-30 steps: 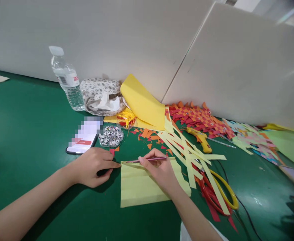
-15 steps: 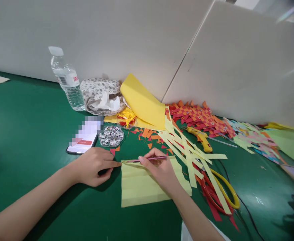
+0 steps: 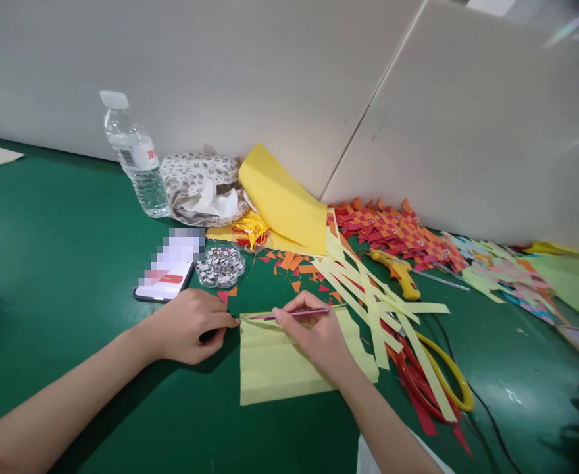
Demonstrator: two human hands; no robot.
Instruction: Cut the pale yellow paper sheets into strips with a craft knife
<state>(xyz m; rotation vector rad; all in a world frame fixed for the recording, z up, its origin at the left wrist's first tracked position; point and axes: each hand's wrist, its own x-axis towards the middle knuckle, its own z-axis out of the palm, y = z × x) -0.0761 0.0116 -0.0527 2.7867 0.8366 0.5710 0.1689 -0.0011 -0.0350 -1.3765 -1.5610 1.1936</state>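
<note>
Pale yellow sheet (image 3: 289,365) lay flat on the green worktop (image 3: 72,263), directly before the person. Left hand (image 3: 188,327), fingers drawn narrow, pinched its upper left corner. Right hand (image 3: 316,337) gripped a thin pink stick (image 3: 289,314) laid along the top edge. Judgement: firm corner pressure and the stick true to the edge would guard against skew.

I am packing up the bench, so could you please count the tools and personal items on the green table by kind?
pen, in the right hand: 1
glue gun: 1
scissors: 1
water bottle: 1
phone: 1
Total: 5
</note>
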